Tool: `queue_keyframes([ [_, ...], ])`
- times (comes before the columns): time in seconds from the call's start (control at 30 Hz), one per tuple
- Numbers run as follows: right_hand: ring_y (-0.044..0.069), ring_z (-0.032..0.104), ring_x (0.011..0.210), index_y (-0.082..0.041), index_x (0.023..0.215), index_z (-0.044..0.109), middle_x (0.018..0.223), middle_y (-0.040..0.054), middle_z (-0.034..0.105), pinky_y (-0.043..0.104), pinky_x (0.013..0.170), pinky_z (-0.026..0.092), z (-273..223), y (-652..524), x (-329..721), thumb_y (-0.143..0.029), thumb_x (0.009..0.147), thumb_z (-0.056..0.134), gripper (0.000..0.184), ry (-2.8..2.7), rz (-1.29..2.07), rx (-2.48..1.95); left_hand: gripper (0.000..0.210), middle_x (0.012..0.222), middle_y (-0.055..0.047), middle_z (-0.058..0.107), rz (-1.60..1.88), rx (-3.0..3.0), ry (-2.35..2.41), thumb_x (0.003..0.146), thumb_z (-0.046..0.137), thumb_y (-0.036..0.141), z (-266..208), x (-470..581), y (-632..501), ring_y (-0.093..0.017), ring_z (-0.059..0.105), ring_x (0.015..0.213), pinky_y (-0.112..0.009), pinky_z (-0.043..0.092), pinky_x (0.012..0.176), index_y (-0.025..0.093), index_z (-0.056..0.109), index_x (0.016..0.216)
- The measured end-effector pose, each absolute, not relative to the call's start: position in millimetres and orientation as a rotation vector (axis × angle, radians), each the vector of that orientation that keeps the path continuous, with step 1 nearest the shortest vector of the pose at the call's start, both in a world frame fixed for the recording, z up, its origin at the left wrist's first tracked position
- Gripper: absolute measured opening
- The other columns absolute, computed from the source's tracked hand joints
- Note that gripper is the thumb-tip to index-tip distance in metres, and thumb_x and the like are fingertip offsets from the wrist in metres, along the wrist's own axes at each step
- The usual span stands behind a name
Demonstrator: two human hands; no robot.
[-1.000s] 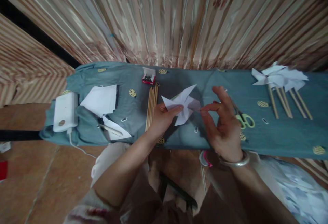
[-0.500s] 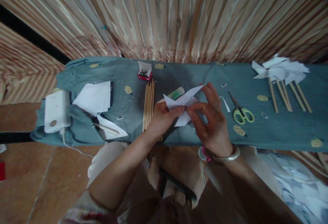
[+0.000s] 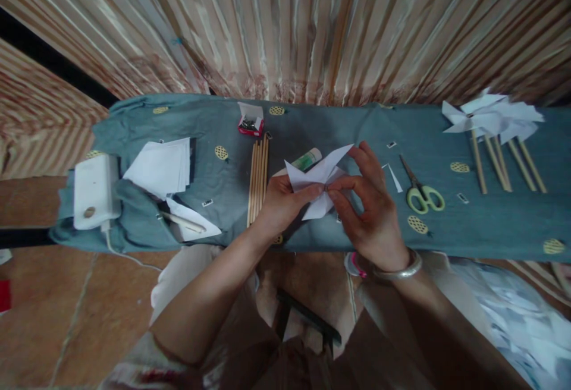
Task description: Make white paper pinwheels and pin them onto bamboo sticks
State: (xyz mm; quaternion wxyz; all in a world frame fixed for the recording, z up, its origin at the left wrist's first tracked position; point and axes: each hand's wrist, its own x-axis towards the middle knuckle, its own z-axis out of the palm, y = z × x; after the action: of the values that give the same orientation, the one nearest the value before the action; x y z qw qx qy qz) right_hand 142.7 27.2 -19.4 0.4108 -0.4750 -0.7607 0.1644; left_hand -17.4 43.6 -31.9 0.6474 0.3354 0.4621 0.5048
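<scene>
So, in from the near edge of the table (image 3: 495,226), left hand (image 3: 282,204) has a paper pinwheel (image 3: 317,170) pinched; right hand (image 3: 373,214), thumb and index nearly meeting at its middle, can't tell if gripping anything. Glue stick (image 3: 307,159) just behind, red box (image 3: 250,128) by the far edge.

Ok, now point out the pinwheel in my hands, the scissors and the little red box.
Pinwheel (image 3: 322,172): head view, on the white paper of an upper blade.
Scissors (image 3: 422,190): head view, where the green handles meet.
Red box (image 3: 249,131): head view, on its red front side.
</scene>
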Motion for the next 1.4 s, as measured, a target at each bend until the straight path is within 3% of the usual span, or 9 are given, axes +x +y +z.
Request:
queue_keyframes([
  [0.73,0.029,0.028,0.149,-0.025,0.093,0.063,0.152,0.0017,0.046,0.058,0.121,0.026,-15.8,26.0,141.3,-0.026,0.093,0.056,0.008,-1.909,0.462,-1.203,0.024,0.069,-0.001,0.072,1.15,0.825,1.036,0.056,0.088,0.031,-32.2,-21.1,45.2,-0.013,0.063,0.063,-0.025,0.049,0.061,0.017,0.076,0.072],
  [1.4,0.027,0.028,0.149,-0.028,0.093,0.062,0.152,-0.0018,0.046,0.055,0.122,0.026,-17.4,25.7,141.1,-0.024,0.092,0.056,0.007,-1.903,0.459,-1.206,0.014,0.064,0.0,0.07,1.153,0.868,1.092,0.059,0.083,0.025,-30.7,-20.2,44.4,-0.012,0.059,0.058,-0.024,0.046,0.057,0.017,0.076,0.068],
])
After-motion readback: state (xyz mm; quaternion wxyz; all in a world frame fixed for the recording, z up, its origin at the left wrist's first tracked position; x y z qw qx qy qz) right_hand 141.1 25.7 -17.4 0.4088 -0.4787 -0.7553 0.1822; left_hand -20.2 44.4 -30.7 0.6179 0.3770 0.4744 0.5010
